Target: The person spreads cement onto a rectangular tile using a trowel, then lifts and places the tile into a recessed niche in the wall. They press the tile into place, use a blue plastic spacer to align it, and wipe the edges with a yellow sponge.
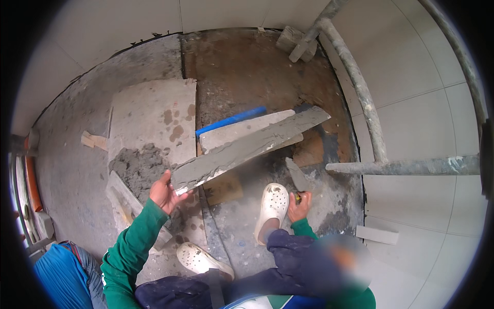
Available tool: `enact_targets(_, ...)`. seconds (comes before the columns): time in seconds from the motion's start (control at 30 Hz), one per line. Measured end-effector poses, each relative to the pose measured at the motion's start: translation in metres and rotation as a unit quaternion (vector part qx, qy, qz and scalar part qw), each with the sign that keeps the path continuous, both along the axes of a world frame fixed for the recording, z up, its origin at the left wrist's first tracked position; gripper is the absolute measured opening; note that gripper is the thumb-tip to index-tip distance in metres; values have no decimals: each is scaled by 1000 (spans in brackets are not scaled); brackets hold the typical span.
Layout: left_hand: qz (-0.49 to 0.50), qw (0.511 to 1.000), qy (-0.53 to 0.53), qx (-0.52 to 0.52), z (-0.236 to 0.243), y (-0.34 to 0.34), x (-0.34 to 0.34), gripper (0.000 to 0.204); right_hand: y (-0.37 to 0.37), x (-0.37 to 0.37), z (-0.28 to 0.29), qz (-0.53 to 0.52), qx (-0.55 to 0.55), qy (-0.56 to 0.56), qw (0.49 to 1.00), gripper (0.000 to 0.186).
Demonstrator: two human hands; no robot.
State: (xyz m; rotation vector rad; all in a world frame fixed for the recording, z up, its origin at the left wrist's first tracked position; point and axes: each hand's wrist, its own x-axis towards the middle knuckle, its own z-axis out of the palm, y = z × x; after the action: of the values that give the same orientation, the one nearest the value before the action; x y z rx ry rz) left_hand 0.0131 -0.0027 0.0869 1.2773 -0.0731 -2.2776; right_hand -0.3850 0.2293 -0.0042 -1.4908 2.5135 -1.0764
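Note:
My left hand (163,194) grips the near left end of a long, narrow tile strip (252,147), fingers under its edge. Grey mortar coats the strip's upper face, and its far end slants up to the right. Low at the right, beside my shoe, my right hand (300,207) is closed around the handle of a pointed trowel (297,175), its blade aimed away from me. A heap of wet mortar (138,162) lies on a pale board (146,105) near my left hand. Behind the held strip are another pale strip (218,139) and a blue tube (231,121).
A mortar-stained metal pipe frame (360,87) stands at the right by the tiled wall. One foot of it meets a block (297,44). A white tile offcut (377,235) lies lower right. My white clogs (274,203) are between my hands. Blue fabric (62,278) sits lower left.

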Motion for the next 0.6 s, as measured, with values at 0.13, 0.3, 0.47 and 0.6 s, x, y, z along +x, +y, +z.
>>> enact_targets(0.13,-12,1000,-16,-4,2,-2,2,57,-24,9,45,-27,-13,-203,979,26)
enact_targets(0.3,-27,999,-35,-19,-9,0,-1,60,-99,0,112,54,119,-503,854,24)
enact_targets(0.47,-28,997,-53,-51,-6,-2,-2,61,-94,-20,119,124,281,-336,890,28)
enact_targets(0.6,-37,996,-61,-59,-5,-4,0,61,-73,-26,144,160,296,-243,910,33)
